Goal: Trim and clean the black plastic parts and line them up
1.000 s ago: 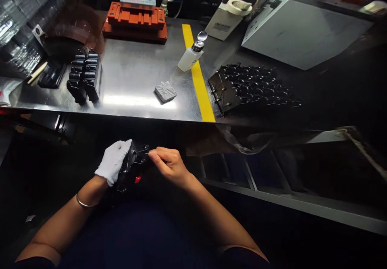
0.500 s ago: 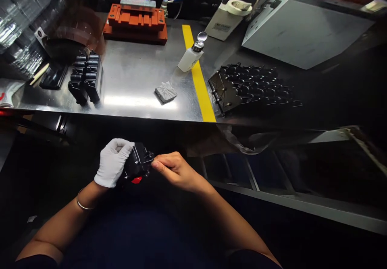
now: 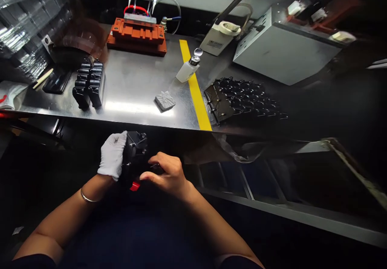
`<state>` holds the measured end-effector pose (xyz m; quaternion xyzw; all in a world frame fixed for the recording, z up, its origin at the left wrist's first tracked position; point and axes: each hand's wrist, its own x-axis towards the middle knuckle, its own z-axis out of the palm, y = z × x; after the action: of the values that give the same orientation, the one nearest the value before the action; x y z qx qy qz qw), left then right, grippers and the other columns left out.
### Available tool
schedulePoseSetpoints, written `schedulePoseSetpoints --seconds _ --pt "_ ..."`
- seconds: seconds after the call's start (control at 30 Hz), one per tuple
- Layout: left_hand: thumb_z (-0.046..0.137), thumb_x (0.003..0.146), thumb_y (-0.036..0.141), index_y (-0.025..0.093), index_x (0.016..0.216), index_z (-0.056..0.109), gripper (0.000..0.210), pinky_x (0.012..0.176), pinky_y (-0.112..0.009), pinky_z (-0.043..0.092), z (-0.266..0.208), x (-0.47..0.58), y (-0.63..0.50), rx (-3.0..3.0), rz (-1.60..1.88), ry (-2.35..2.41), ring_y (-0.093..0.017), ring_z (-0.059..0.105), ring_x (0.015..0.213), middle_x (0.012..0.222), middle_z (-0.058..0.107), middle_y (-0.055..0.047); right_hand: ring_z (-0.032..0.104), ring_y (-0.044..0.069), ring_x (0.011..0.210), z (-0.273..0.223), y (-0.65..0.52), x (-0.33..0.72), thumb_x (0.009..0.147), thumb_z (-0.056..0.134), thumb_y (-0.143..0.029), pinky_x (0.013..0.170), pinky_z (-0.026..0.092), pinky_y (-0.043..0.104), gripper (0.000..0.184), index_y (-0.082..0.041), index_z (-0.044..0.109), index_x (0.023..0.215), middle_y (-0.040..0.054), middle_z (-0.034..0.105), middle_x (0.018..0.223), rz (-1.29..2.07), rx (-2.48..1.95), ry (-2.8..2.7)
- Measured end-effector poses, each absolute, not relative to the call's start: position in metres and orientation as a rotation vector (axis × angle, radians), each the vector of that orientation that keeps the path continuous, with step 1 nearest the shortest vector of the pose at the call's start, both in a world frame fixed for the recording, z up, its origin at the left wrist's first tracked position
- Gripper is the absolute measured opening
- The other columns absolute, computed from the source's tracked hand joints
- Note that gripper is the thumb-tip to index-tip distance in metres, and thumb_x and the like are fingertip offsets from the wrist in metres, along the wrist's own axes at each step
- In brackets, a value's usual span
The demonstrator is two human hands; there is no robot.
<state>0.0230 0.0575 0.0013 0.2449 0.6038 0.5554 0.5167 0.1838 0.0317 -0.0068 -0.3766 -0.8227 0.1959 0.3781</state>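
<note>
My left hand (image 3: 112, 155), in a white glove, is closed around the edge of a black plastic part (image 3: 137, 143) with small posts and shiny screw-like spots. The part is held tilted in front of my body, below the bench edge. My bare right hand (image 3: 169, 174) is just to its right, thumb and index finger apart, the other fingers curled. A small glint shows by its fingers; what it is I cannot make out. Beneath the part, a small red piece (image 3: 135, 186) shows; whether it is attached cannot be seen.
On the metal bench (image 3: 130, 75) stand black parts (image 3: 89, 84), a folded white cloth pad (image 3: 165, 100), a pump bottle (image 3: 188, 69), a black stack of parts (image 3: 242, 100) beyond the yellow tape (image 3: 198, 102), an orange fixture (image 3: 137, 35) and a grey metal box (image 3: 284, 47).
My right thumb and index finger have parted from their pinch at the part's right side. The black part has turned in my left hand. The view has shifted slightly.
</note>
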Motion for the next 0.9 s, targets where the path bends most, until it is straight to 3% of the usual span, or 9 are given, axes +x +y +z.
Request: schedulePoseSetpoints --seconds 0.1,0.17,0.27,0.37,0.43,0.57,0.67,0.8,0.9 --pt "0.068 0.075 0.045 0.018 0.088 0.059 0.031 0.068 -0.027 0.051 0.004 0.018 0.084 0.347 1.486 1.198 -0.012 0.062 0.070 0.075 0.064 0.002 0.066 0.017 0.063 -0.006 0.047 0.166 0.078 0.066 -0.052 0.059 0.052 0.026 0.062 -0.013 0.052 0.125 0.0073 0.071 0.081 0.566 -1.225 -2.020" --pt "0.071 0.075 0.033 0.021 0.100 0.058 0.031 0.084 -0.029 0.051 0.007 0.009 0.095 0.327 1.570 1.029 -0.015 0.065 0.091 0.094 0.067 -0.002 0.068 0.018 0.066 0.002 0.080 0.154 0.080 0.063 -0.044 0.063 0.053 0.028 0.065 -0.015 0.044 0.134 0.0050 0.072 0.080 0.651 -1.399 -1.965" --pt "0.073 0.073 0.022 0.024 0.106 0.060 0.035 0.099 -0.029 0.045 0.010 -0.006 0.095 0.418 1.598 1.021 -0.014 0.058 0.113 0.114 0.063 -0.003 0.069 0.025 0.080 0.026 0.152 0.135 0.081 0.060 -0.041 0.074 0.053 0.035 0.058 -0.017 0.049 0.132 0.0057 0.073 0.082 0.651 -1.651 -1.929" --pt "0.072 0.075 0.027 0.021 0.100 0.063 0.027 0.100 -0.035 0.045 0.005 -0.016 0.082 0.451 1.495 1.110 -0.016 0.062 0.105 0.107 0.065 -0.003 0.062 0.034 0.106 0.047 0.219 0.107 0.079 0.063 -0.037 0.088 0.048 0.044 0.051 -0.012 0.059 0.123 0.0147 0.068 0.112 0.656 -1.696 -2.080" --pt "0.072 0.075 0.030 0.021 0.100 0.063 0.028 0.100 -0.037 0.046 -0.002 -0.018 0.073 0.469 1.432 1.157 -0.017 0.063 0.103 0.106 0.067 -0.003 0.062 0.028 0.109 0.053 0.247 0.088 0.080 0.065 -0.039 0.091 0.048 0.035 0.047 -0.015 0.062 0.120 0.0097 0.067 0.118 0.713 -1.625 -2.091" --pt "0.075 0.072 0.033 0.022 0.100 0.065 0.031 0.100 -0.036 0.048 -0.021 -0.034 0.058 0.486 1.379 1.264 -0.017 0.065 0.100 0.101 0.070 -0.001 0.065 0.019 0.102 0.045 0.261 0.097 0.085 0.061 -0.046 0.085 0.050 0.024 0.044 -0.016 0.064 0.116 0.0057 0.068 0.115 0.810 -1.372 -1.989" --pt "0.076 0.070 0.039 0.023 0.097 0.066 0.033 0.102 -0.038 0.047 -0.040 -0.064 0.044 0.469 1.304 1.375 -0.018 0.067 0.097 0.096 0.071 0.000 0.067 0.016 0.091 0.037 0.244 0.171 0.078 0.070 -0.039 0.077 0.050 0.022 0.033 -0.020 0.069 0.105 0.0040 0.072 0.104 0.476 -1.507 -1.755" --pt "0.077 0.065 0.048 0.022 0.097 0.066 0.042 0.107 -0.048 0.042 -0.062 -0.101 0.031 0.455 1.174 1.550 -0.025 0.066 0.102 0.101 0.071 -0.002 0.066 0.022 0.088 0.034 0.207 0.307 0.084 0.059 -0.031 0.071 0.048 0.032 0.028 -0.012 0.064 0.104 0.0174 0.066 0.106 0.102 -1.748 -1.312" --pt "0.077 0.065 0.047 0.020 0.101 0.066 0.046 0.107 -0.051 0.041 -0.059 -0.093 0.035 0.519 1.090 1.556 -0.029 0.065 0.105 0.104 0.071 -0.006 0.065 0.023 0.070 0.025 0.191 0.374 0.075 0.070 -0.037 0.059 0.046 0.035 0.025 -0.014 0.065 0.084 0.0140 0.066 0.079 0.078 -1.747 -1.241"
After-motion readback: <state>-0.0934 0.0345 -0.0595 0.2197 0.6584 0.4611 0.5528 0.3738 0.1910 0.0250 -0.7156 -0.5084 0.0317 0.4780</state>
